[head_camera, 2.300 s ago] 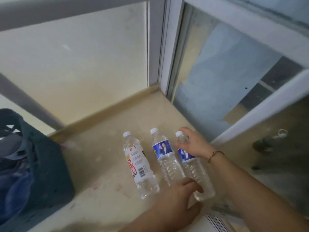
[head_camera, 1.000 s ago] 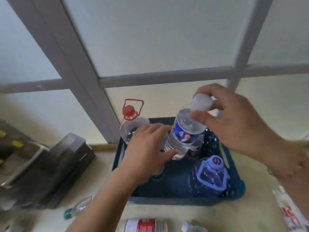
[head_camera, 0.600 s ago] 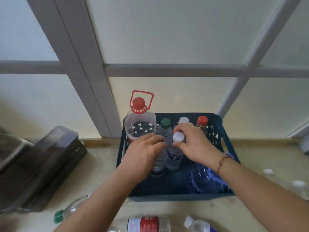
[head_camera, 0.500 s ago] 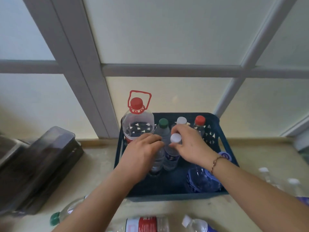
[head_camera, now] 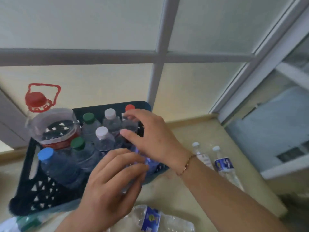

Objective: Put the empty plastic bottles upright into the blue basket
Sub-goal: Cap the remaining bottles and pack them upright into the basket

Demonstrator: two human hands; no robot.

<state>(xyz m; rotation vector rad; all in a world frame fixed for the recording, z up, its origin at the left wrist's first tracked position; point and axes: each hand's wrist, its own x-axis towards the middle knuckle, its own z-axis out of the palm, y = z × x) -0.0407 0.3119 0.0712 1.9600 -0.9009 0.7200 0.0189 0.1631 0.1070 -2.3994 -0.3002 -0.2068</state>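
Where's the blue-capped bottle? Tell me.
The blue-capped bottle stands upright at the blue basket's near-left corner, in front of the large red-capped jug.

Half a second ago both hands held bottles in the basket; now the right hand has let go of the white-capped bottle, which stands upright alone, and the left hand has drawn back to the basket's near edge, its grip loosened.
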